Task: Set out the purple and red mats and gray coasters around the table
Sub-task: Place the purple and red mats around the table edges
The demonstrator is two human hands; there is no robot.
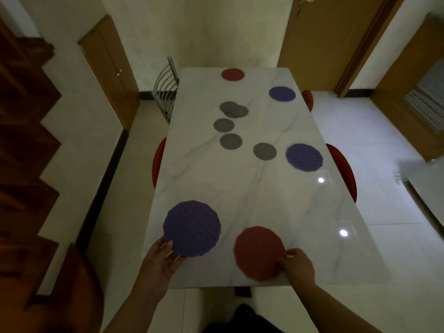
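**Left hand (159, 258) and right hand (298, 265) each hold a mat at the near end of a glossy white marble table (264, 200).**

The left hand pinches the near edge of a purple mat (192, 228), thumb on top. The right hand grips the right edge of a blurred red mat (259, 252). It cannot be told whether either mat lies flat. A second purple mat (304, 156) and a third purple mat (282, 93) sit along the right edge, and a far red mat (232, 74) sits at the far end. A coaster pile (233, 109) and three single coasters (231, 141) lie mid-table. Red chairs (341, 169) flank the table, with a metal chair (165, 92) at the far left. Around it are a pale tiled floor (372, 140), wooden doors (319, 32) and dark stairs (24, 116).
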